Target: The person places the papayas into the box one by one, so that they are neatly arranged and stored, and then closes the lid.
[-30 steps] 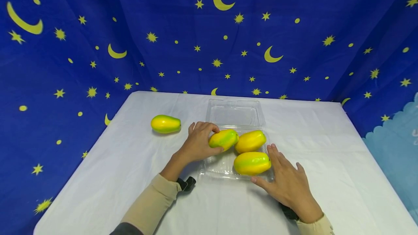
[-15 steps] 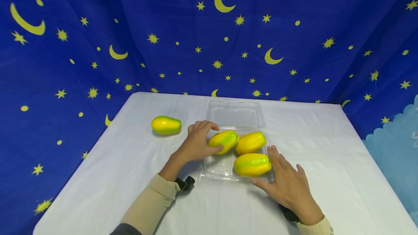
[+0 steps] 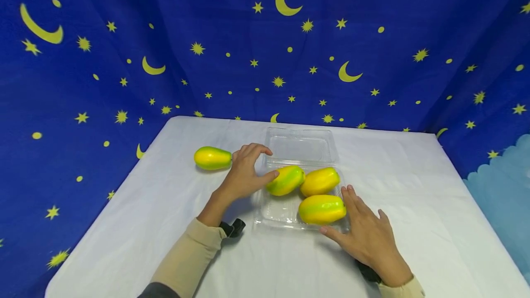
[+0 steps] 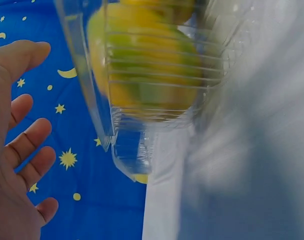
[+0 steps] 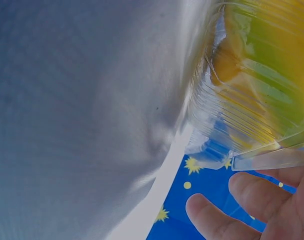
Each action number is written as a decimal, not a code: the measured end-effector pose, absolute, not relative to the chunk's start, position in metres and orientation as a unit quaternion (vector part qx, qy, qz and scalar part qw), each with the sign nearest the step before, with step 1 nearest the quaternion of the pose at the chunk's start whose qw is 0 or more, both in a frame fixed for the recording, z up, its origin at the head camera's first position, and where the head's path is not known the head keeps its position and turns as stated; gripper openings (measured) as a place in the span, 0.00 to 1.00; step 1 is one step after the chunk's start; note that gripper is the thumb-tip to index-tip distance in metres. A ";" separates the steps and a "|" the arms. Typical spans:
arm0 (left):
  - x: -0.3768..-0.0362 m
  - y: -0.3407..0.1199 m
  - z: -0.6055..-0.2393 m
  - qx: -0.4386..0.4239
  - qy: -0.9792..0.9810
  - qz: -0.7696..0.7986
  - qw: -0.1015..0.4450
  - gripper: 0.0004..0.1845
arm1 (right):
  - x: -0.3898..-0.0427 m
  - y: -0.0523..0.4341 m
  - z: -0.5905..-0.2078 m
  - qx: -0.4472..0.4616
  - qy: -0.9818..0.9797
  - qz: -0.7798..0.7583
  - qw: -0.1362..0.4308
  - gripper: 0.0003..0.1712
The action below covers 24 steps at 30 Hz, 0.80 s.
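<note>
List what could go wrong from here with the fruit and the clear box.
1. Three yellow-green papayas already crowd the clear plastic clamshell box; the papaya by the left hand leans at the box's left edge and may roll out.
2. The right hand rests open, fingers straight beside the near papaya, with no grip on the box, so the light box might slide.
3. The fourth papaya lies loose on the white tablecloth and could roll.

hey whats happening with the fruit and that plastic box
A person is working at a clear plastic box that lies open on a white table. Three yellow-green mangoes sit in it. The left hand is open beside the box, its thumb at the back-left mango. The right hand lies open against the box's near right corner, by the front mango. A fourth mango lies out on the table.
</note>
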<state>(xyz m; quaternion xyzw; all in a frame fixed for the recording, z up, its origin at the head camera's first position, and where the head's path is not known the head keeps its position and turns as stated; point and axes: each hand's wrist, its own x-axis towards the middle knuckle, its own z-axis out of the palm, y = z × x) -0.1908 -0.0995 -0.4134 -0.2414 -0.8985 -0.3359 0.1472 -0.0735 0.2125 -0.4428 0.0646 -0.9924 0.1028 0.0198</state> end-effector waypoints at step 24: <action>-0.202 -0.142 -0.396 -0.187 -0.876 -0.386 0.222 0.27 | -0.073 0.213 -0.442 0.070 -0.992 0.101 0.017 0.67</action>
